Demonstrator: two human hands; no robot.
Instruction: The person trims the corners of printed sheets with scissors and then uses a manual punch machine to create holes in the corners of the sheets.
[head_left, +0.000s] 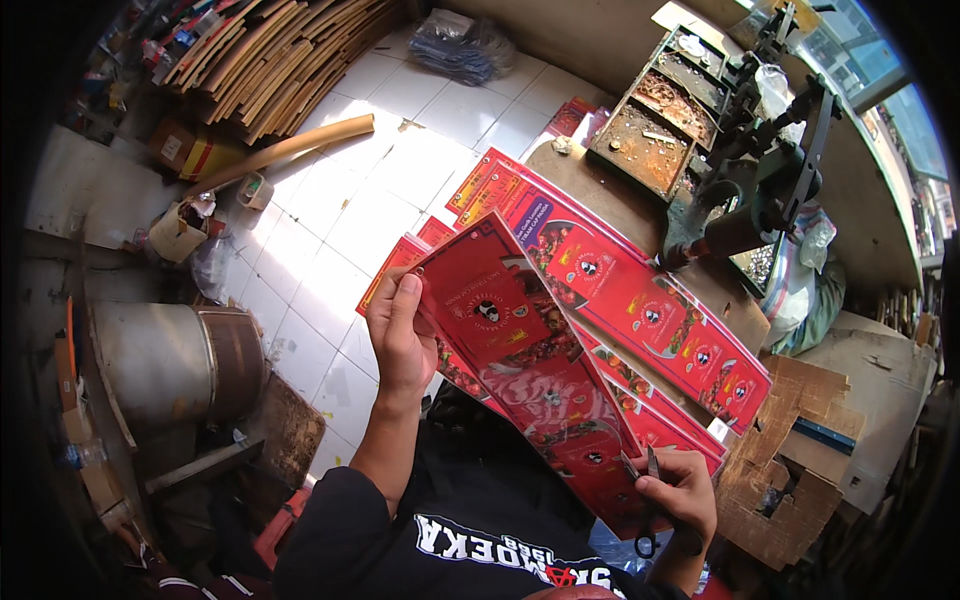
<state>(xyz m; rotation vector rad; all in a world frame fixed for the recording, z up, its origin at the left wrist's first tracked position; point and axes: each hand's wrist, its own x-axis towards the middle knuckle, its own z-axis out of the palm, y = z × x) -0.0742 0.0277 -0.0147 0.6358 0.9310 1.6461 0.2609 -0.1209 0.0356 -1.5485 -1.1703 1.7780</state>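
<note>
A long, glossy red printed sheet hangs tilted in front of me. My left hand grips its upper left corner, thumb on the front face, close to a small metal eyelet. Around a pair of dark scissors my right hand is closed, at the sheet's lower right end. The scissors' blades point up and the finger loops hang below the hand. Whether the right fingers also pinch the sheet's edge, I cannot tell. Behind the held sheet lie more red printed sheets in an overlapping stack.
A black lever press stands on the right bench beside a divided metal tray of small parts. Torn cardboard lies at the right. To the left are a metal drum, a cardboard tube and stacked boards.
</note>
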